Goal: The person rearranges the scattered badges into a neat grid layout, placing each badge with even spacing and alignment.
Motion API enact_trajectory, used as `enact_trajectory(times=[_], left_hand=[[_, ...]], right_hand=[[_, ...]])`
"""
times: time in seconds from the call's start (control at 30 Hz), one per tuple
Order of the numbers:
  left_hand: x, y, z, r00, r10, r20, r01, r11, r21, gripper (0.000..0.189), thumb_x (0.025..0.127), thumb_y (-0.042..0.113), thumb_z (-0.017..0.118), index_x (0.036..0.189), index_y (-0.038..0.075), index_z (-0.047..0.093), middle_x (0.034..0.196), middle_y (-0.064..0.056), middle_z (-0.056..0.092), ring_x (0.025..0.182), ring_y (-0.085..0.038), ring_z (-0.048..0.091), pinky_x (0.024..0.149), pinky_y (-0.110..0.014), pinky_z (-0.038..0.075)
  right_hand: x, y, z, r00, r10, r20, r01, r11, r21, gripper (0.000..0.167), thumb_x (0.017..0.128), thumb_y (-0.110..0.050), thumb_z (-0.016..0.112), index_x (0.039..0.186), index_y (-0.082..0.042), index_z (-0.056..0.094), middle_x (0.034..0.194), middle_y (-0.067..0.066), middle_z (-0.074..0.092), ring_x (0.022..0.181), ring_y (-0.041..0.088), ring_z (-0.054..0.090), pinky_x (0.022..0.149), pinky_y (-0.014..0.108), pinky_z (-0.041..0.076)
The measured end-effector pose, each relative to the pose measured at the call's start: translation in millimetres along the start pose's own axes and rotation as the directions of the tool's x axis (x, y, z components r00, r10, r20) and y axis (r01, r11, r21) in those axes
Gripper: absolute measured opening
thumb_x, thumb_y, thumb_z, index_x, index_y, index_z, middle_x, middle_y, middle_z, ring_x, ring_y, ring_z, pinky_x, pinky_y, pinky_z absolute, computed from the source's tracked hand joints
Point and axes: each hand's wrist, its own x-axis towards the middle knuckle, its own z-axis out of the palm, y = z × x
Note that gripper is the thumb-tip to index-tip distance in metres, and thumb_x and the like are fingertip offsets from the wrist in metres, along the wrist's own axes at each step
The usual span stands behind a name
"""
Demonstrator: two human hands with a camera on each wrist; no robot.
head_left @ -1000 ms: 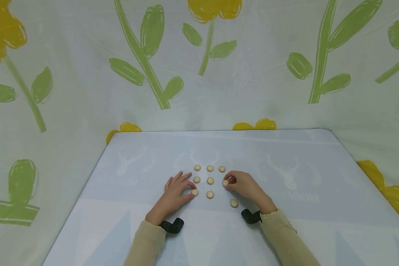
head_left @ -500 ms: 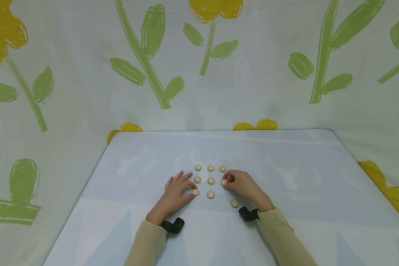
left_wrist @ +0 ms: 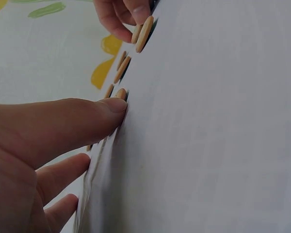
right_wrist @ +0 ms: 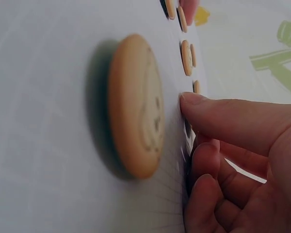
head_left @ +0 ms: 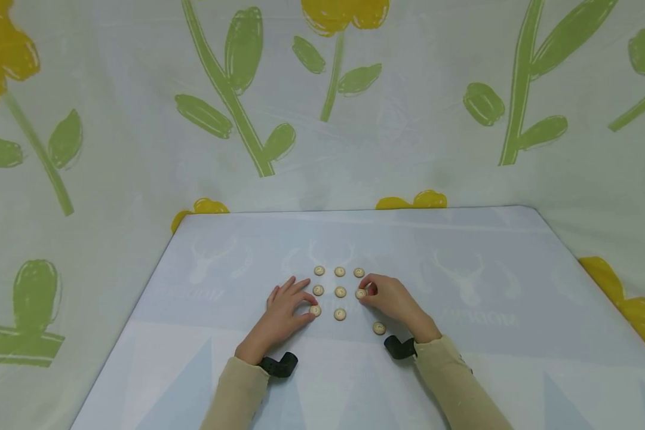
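Several small round wooden discs with dark marks on their faces lie on the table in rows. My left hand pinches the near-left disc between thumb and forefinger, its other fingers spread on the tabletop. In the left wrist view the left thumb covers most of that disc. My right hand pinches the disc at the right of the middle row, its other fingers curled in. Nearer me, apart from the rows, lies one loose disc, large in the right wrist view.
The centre disc and near-middle disc lie between my hands. Behind them is the far row, with its middle disc. The pale printed table ends at a flowered curtain.
My right hand has slid slightly left with its disc, bringing it closer to the centre disc. The left hand stays in place.
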Motion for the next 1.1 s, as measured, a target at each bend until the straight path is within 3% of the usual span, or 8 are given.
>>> enact_trajectory(times=[1.1], left_hand=[[0.7, -0.8, 1.4, 1.0, -0.01, 0.001, 0.01, 1.0, 0.003, 0.013, 0.078, 0.025, 0.068, 0.089, 0.027, 0.06, 0.139, -0.002, 0.037, 0.133, -0.026, 0.015, 0.101, -0.053, 0.003]], right_hand=[[1.8, 2.4, 1.4, 1.0, 0.012, -0.022, -0.012, 1.0, 0.0, 0.019, 0.075, -0.02, 0.07, 0.091, -0.016, 0.061, 0.068, -0.002, 0.05, 0.062, 0.014, 0.045, 0.054, 0.028, 0.036]])
